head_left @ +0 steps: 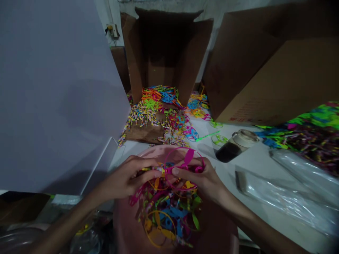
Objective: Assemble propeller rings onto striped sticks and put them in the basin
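Observation:
Over a pink tub [124,233], my left hand [132,174] pinches a small patterned stick-like piece [159,170] with a yellow and white body. My right hand [197,173] grips a magenta ringed propeller [189,157] between thumb and fingers. The stick's end meets the propeller's hub; whether they are joined I cannot tell. Below both hands, the tub holds a heap of coloured propellers and sticks, among them an orange ringed propeller [159,231] and blue pieces [173,215].
An open cardboard box [161,74] on its side spills propellers and small patterned pieces [143,114] onto the white table [212,169]. A jar of dark liquid [235,145] stands right, near clear plastic bags [280,201] and a colourful heap [307,141]. Another carton [286,81] stands behind; a pale panel [58,95] blocks the left.

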The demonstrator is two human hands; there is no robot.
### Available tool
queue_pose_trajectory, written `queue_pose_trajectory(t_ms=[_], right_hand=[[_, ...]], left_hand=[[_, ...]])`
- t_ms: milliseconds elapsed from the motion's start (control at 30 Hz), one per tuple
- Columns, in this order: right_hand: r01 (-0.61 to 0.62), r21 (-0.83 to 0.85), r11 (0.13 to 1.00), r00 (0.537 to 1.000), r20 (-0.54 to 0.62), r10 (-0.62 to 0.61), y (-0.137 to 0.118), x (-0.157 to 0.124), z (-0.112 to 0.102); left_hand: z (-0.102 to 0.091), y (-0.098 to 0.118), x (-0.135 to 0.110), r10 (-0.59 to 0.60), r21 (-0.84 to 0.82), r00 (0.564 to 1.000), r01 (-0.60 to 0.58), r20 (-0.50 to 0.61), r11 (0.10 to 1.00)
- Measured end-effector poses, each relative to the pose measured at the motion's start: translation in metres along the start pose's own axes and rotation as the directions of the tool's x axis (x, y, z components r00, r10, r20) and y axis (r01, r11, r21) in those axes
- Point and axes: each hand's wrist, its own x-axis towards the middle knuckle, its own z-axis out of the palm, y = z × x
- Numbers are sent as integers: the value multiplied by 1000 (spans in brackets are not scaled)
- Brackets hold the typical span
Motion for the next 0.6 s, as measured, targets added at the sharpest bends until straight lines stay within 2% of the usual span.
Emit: queue_pose_trajectory(t_ms=[133,233,333,500,600], right_hand=[[-28,45,999,996,-79,32,-2,-3,13],[-60,122,991,990,-120,74,1,-5,19],[-45,93,995,984,-169,60,4,-6,20],[-3,9,1000,979,-206,4,6,-6,21],[-18,-53,998,983,-183,8,7,-2,16]], left_hand=[[10,-6,-9,42,121,992,-28,-119,992],[16,-7,-12,122,168,980,-95,-157,981],[19,-6,-11,172,185,974,-145,-144,972],[24,-7,-7,121,190,988,-102,-93,976],[26,-9,-5,93,189,992,-75,-88,979]])
